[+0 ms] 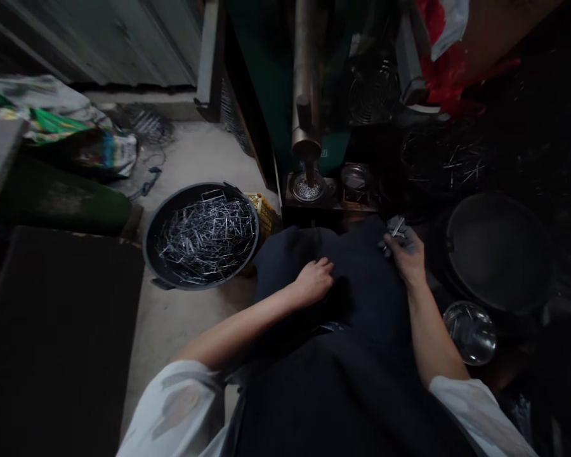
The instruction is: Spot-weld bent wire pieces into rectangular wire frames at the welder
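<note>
My left hand (pixel 315 280) rests on the dark cloth over my lap, its fingers curled in. Whatever it may hold is hidden. Over my right thigh, my right hand (pixel 406 249) is closed around a short, shiny metal wire piece (pixel 398 226), with grey coverings on some of its fingers. Ahead of my knees stands a green machine (pixel 261 95) with a cylindrical metal shaft (pixel 307 95) pointing down at a round fixture (pixel 308 188) full of small bright bits. To the left, a dark tub (pixel 153 254) holds a heap of bent metal wire pieces (pixel 207 235).
A yellow crate (pixel 265 212) sits beside the tub. At right are a large round dark container (pixel 499 251) and a shiny metal bowl (pixel 470 333). Wire pieces (pixel 457 165) lie behind. A green cylinder (pixel 66 203) and sacks (pixel 99 149) occupy the left.
</note>
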### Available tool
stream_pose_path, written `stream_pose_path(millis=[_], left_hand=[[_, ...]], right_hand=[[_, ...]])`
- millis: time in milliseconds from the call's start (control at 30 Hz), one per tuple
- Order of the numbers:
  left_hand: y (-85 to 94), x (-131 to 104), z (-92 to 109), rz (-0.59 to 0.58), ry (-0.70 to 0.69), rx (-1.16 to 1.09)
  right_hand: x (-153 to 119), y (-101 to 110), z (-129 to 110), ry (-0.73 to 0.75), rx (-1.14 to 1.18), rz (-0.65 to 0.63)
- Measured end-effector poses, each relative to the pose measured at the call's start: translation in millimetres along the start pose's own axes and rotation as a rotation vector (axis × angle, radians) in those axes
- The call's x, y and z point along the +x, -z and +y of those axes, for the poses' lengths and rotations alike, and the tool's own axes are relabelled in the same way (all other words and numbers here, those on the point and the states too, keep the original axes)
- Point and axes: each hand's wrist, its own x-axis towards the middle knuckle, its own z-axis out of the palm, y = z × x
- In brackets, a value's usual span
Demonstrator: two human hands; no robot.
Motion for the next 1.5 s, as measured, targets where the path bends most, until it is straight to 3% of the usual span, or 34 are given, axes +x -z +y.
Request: stream_pose_path(millis=[167, 333, 433, 600, 700, 833, 933, 1133, 1233, 1300, 1400, 1500], left_hand=[[26.2, -35, -30, 0.263, 0.355, -0.204], [27.2, -52, -39, 0.373, 0.425, -0.431], [25.6, -59, -33, 0.259, 0.452, -0.409], [21.6, -70, -12, -0.029, 0.571, -0.112], [16.9, -75, 3, -0.102, 0.557, -0.003], [18.8, -85, 14, -0.110, 0.521, 0.066], [27.3, -98, 10, 0.025, 0.582, 0.071], [37.1, -110, -14, 0.463, 0.623, -0.164], [38.3, -96, -22, 0.704, 0.682, -0.419], [37.6, -81, -25, 0.821, 0.692, -0.634], [33.6, -56, -24, 0.900, 0.685, -0.953], [29.9, -38, -15, 0.917, 0.689, -1.192]], right_hand=[[1, 4, 0, -0.024, 0.018, 0.010], [1, -4, -2, -0.003, -0.016, -0.051], [0, -8, -1, 0.026, -0.089, -0.043], [2, -7, 3, 0.068, -0.257, -0.034], [1, -7, 1, 0.101, -0.286, -0.032], [-4, -12, -4, 0.093, -0.212, -0.004], [-10, -16, -7, 0.064, -0.161, -0.011], [-15, -24, -14, 0.073, -0.115, -0.088], [-23, -38, -27, 0.124, -0.043, -0.192], [-31, -52, -37, 0.227, -0.053, -0.339], [-39, -76, -47, 0.431, -0.132, -0.580], [-35, -91, -46, 0.590, -0.183, -0.605]])
